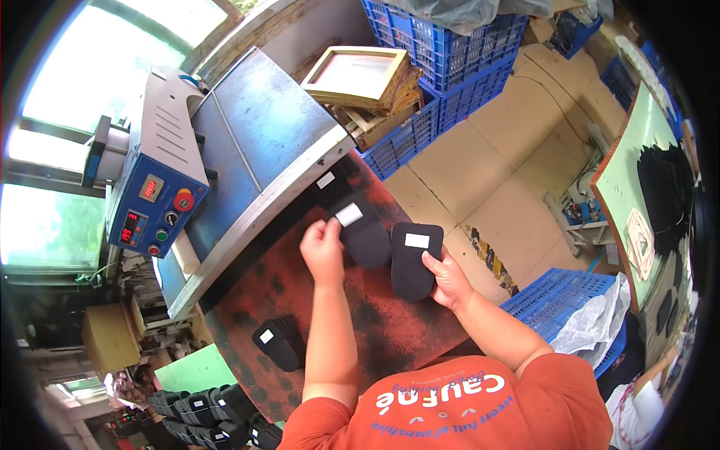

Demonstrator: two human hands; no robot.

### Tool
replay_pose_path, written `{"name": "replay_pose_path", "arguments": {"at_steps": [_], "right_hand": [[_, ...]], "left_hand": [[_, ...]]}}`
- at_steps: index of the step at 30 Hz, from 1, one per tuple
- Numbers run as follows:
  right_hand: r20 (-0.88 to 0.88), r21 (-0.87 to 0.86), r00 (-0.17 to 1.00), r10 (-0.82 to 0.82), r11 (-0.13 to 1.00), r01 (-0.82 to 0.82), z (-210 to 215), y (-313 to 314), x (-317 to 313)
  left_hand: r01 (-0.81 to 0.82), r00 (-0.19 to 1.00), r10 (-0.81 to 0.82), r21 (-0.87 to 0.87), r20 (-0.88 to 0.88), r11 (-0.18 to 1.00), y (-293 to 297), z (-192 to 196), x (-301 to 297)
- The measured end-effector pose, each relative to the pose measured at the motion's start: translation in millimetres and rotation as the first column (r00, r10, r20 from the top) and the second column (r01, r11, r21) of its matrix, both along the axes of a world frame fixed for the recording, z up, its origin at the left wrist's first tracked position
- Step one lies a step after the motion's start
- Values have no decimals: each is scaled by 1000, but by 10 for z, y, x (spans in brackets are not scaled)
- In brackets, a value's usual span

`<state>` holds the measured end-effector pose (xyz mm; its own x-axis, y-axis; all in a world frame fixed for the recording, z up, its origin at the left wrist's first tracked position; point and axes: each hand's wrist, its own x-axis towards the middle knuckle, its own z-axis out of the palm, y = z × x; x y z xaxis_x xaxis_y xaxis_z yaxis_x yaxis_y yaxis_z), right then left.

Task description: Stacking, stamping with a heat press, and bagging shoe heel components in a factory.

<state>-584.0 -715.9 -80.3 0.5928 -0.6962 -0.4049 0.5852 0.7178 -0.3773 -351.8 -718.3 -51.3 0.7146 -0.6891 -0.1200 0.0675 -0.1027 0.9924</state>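
Observation:
My right hand (pixel 450 281) grips a black insole-shaped pad (pixel 412 274), its thumb on the upper face below a white label. It may be more than one layer; I cannot tell. Just left of it, my left hand (pixel 322 247) is closed, with its fingertips pinched at the edge of another black pad (pixel 369 244), beside that pad's white label. A third labelled black pad (pixel 330 186) lies farther off, by the machine's edge. At the near left of the reddish, black-stained table (pixel 255 296) sits a stack of black pads (pixel 279 345).
A machine with a blue metal top (pixel 262 112) and a control box (pixel 161 157) borders the table's far left. Blue crates (pixel 450 52) and wooden frames (pixel 356 73) stand behind. More black pads (pixel 210 409) are at lower left. On the right are a blue basket (pixel 555 296) and a pale green board (pixel 622 180).

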Motion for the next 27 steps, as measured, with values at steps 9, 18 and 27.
{"name": "replay_pose_path", "arguments": {"at_steps": [9,18,27], "right_hand": [[128,53,985,111,991,-119,-52,19,-71],[278,63,961,-15,998,-3,-19,-141,-219],[-129,-71,991,-16,997,6,-35,-31,-105]], "left_hand": [[51,844,-101,108,527,993,-159,-177,155],[-8,999,7,42,39,999,-56,-227,71],[340,940,-341,150,-20,929,350,43,-403]]}}
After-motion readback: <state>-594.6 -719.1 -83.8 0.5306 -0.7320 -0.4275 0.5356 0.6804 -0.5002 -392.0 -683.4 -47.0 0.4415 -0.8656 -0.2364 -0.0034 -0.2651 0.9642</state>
